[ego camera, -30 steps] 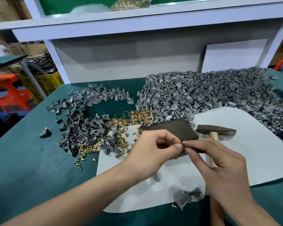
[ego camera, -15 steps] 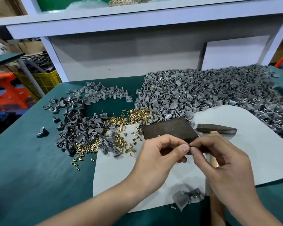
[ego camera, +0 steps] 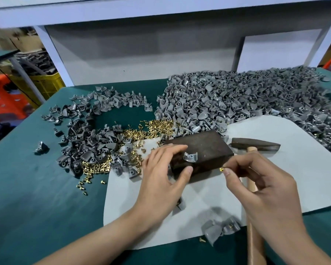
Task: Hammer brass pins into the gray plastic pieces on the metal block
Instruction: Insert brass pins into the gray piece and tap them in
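On the green tabletop (ego camera: 36, 197), over a pale gray mat (ego camera: 294, 169), sits a dark rectangular metal block (ego camera: 208, 148) with one small curved gray plastic piece (ego camera: 190, 159) lying on its top near the front edge. The left hand (ego camera: 161, 180) grips the block's near left corner, thumb pressed to the front face and fingers curled over the top just beside the piece; whether they touch it I cannot tell. The right hand (ego camera: 256, 186) pinches a tiny brass pin (ego camera: 221, 169) between thumb and forefinger, just off the block's near right edge. Under that hand lies a wooden-handled hammer (ego camera: 256, 146), its dark head resting just past the block's right side. Behind are scattered loose brass pins (ego camera: 151, 129) and a big heap of gray plastic pieces (ego camera: 237, 100).

From where I stand, the pin looks the likeliest trouble: it is so small that a slack pinch could drop it onto the mat. The piece appears to lie loose, so pushing the pin in at a slant might skid it off the block. A tilted pin would probably bend under the hammer, and the left fingers sit close to where the blow must land.
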Demonstrator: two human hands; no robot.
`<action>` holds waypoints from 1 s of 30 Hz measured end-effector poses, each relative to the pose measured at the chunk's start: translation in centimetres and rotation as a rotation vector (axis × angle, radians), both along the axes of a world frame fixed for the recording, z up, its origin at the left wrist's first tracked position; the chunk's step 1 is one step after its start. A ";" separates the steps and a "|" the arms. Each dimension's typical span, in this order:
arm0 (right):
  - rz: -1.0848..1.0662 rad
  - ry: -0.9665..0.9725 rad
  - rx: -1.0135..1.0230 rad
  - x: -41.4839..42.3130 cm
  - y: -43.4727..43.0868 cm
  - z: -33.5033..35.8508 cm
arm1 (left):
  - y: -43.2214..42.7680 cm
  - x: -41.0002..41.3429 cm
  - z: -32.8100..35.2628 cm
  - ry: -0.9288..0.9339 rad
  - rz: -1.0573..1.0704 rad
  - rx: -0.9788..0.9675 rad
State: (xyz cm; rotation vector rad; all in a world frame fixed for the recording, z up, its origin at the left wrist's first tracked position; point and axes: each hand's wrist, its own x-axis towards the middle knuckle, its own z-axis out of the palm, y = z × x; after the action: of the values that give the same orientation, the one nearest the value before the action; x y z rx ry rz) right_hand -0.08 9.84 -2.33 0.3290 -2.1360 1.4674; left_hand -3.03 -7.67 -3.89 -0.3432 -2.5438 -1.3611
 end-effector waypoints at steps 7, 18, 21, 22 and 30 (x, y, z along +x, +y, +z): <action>0.016 -0.085 -0.027 -1.1 -0.3 0.2 | 0.9 -1.4 0.2 0.049 0.000 0.038; 0.101 -0.201 0.260 -5.9 -0.8 0.5 | 0.4 -2.3 -1.1 -0.013 -0.053 0.267; 0.123 -0.174 0.317 -6.4 -0.6 0.3 | 0.6 -2.5 -1.2 0.001 -0.034 0.271; 0.117 -0.173 0.352 -6.4 -0.6 0.2 | 0.5 -2.6 -1.3 0.004 -0.027 0.270; 0.098 -0.228 0.306 -5.9 -1.1 0.1 | 0.1 -2.6 -1.0 -0.033 -0.053 0.382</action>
State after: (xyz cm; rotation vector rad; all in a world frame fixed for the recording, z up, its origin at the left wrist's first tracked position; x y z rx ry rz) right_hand -6.01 8.75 -2.18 0.3969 -2.5684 1.2781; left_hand -5.68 -7.57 -4.91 -0.3170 -2.2432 -1.8401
